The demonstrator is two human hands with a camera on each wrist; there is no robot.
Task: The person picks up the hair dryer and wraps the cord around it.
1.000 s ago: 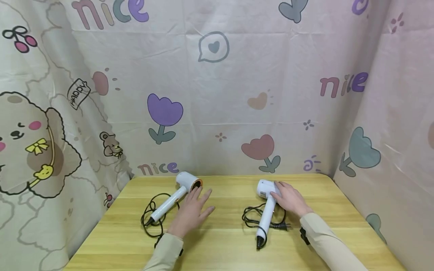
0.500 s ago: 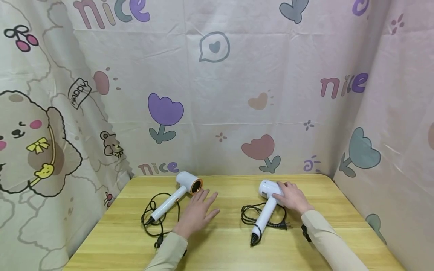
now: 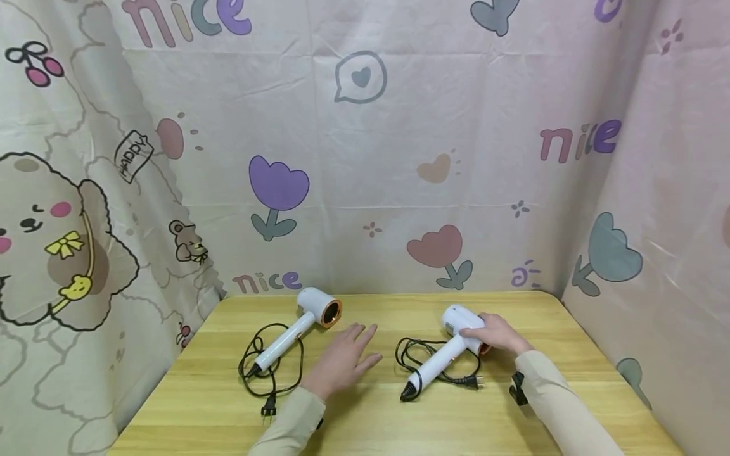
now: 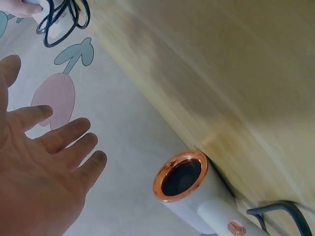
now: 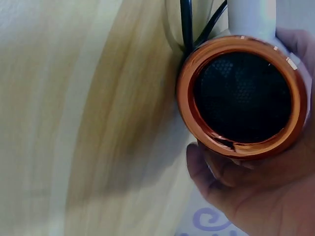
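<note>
Two white hair dryers with copper-coloured rims lie on a wooden table. My right hand grips the barrel of the right hair dryer, thumb on the near side. In the right wrist view, fingers curl beneath its copper rim, and a dark mesh shows inside. The handle points toward the near left. My left hand is held palm down over the table, fingers spread, holding nothing. It is just right of the left hair dryer, whose copper-rimmed end faces up in the left wrist view.
Black cords lie coiled beside both dryers. The left cord's plug sits near the left sleeve, and the right cord's plug lies below the right dryer. A printed curtain rises behind the table and along both sides.
The right hair dryer has turned, its handle end swinging left and its barrel shifting right with my right hand. My left hand has moved right, away from the left dryer.
</note>
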